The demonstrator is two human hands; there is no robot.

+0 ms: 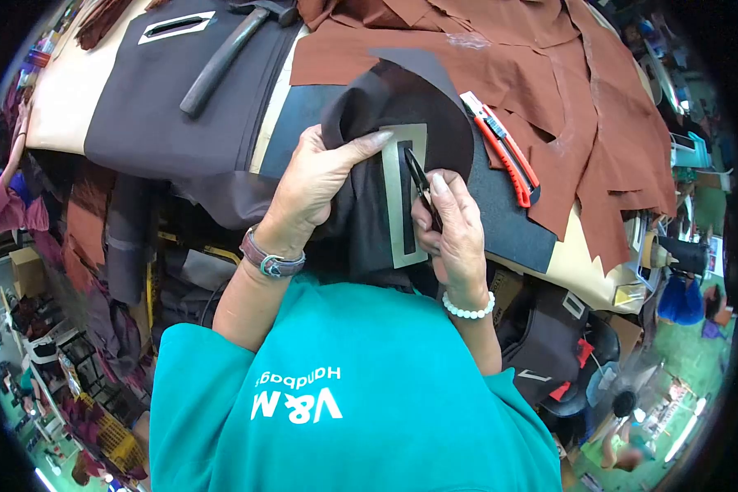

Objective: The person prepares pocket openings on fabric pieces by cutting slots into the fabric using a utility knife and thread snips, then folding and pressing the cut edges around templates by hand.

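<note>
Between my hands is a dark fabric piece (365,209) with a pale rectangular frame (395,197) on it, slotted down its middle. My left hand (316,184) pinches the fabric and the frame's upper left corner, thumb on top. My right hand (453,225) grips small black scissors or snips (419,176), their tip at the upper part of the slot. A red and white box cutter (504,152) lies to the right, on brown fabric and a dark board (517,234).
A hammer (225,61) rests on dark fabric (168,107) at the upper left, beside another pale slotted frame (176,27). Brown fabric pieces (549,82) cover the upper right. Beside the table, at the lower right, dark pieces (541,336) are piled.
</note>
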